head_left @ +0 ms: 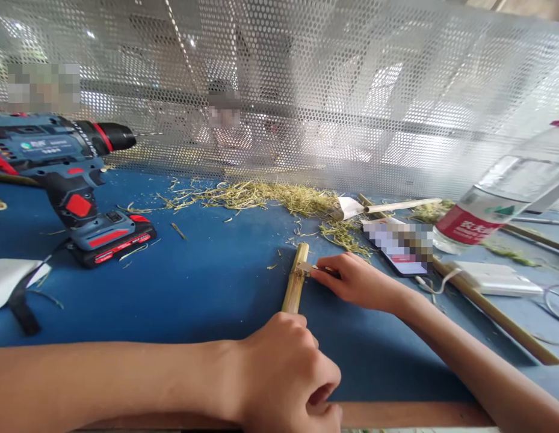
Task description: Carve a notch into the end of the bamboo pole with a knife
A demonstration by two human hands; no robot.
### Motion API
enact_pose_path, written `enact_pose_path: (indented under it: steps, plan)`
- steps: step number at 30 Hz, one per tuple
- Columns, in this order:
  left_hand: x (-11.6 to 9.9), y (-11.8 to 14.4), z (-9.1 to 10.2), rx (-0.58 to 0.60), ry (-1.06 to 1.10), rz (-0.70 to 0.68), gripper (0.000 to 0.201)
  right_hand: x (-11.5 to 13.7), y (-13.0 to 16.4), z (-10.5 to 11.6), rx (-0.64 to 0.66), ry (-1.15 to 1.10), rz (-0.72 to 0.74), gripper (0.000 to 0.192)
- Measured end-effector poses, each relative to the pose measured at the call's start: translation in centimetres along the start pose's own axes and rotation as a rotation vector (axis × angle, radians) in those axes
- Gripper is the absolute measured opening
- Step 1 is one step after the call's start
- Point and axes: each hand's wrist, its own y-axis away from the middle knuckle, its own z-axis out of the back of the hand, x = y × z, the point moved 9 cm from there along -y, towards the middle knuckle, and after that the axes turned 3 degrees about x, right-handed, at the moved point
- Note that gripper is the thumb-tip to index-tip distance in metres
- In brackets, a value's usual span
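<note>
A short piece of bamboo [292,293] points away from me over the blue tabletop [207,270]. My left hand [290,373] is closed round its near end and hides that part. From the right, my right hand [345,276] pinches a small knife [327,272] with a dark handle. Its short metal blade lies across the bamboo near the far end, touching it at the node. Small shavings cling to the bamboo where the blade sits, and a few crumbs lie on the table beside it.
A cordless drill [76,180] stands at the left. Shavings [261,197] are heaped along the perforated metal screen [306,90]. On the right are a phone [396,246], a water bottle [491,204], a white power adapter [496,278] and a long bamboo stick [491,314].
</note>
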Motion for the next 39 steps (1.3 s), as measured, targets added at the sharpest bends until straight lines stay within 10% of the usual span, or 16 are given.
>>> enact_pose_path:
  steps: [39]
  plan:
    - [-0.39,-0.13,-0.09,0.03,-0.032,-0.026,0.032,-0.19,0.13,0.48,-0.088,0.104,0.014,0.048]
